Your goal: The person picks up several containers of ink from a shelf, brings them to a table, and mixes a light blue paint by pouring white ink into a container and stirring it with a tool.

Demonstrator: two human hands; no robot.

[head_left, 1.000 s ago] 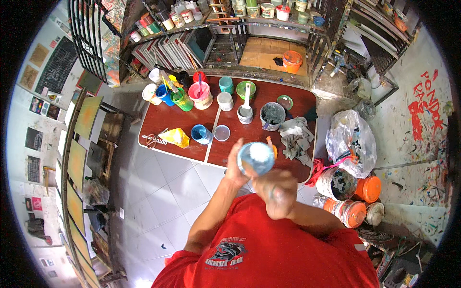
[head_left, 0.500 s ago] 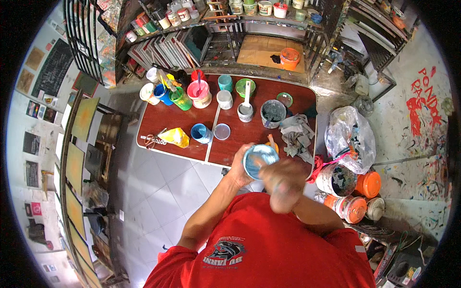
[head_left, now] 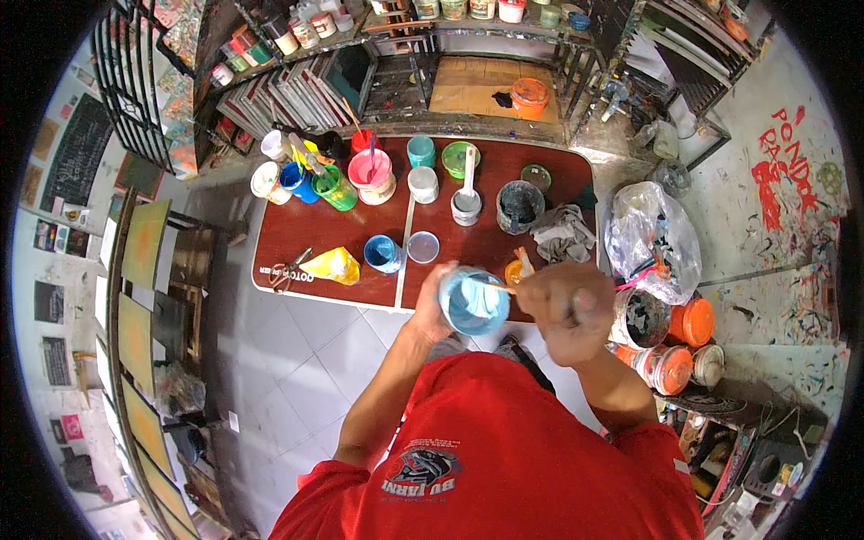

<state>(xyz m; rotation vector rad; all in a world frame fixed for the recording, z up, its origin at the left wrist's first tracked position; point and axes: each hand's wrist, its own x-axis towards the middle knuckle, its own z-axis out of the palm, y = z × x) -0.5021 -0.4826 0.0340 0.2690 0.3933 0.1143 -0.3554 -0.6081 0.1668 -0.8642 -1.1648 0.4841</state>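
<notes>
My left hand (head_left: 430,310) is wrapped around a round cup of light blue paint (head_left: 473,303), held over the near edge of the dark red table (head_left: 315,229). My right hand (head_left: 569,310) grips a thin stick (head_left: 500,287) whose tip dips into the blue paint; the hand is blurred. Just beyond the cup sit a small orange pot (head_left: 515,270), a blue cup (head_left: 382,253) and a round pale lid (head_left: 423,247).
The table carries several paint pots: pink (head_left: 371,173), green (head_left: 334,190), white (head_left: 422,184), a grey bucket (head_left: 519,205), a yellow bag (head_left: 331,265), scissors (head_left: 286,273) and a rag (head_left: 562,236). Orange-lidded buckets (head_left: 670,346) and a plastic bag (head_left: 652,238) stand to the right. Shelves (head_left: 378,72) rise behind.
The cup of blue paint has stayed in my left hand. My right hand with the stick has shifted right and up beside the cup, moving in a stirring way.
</notes>
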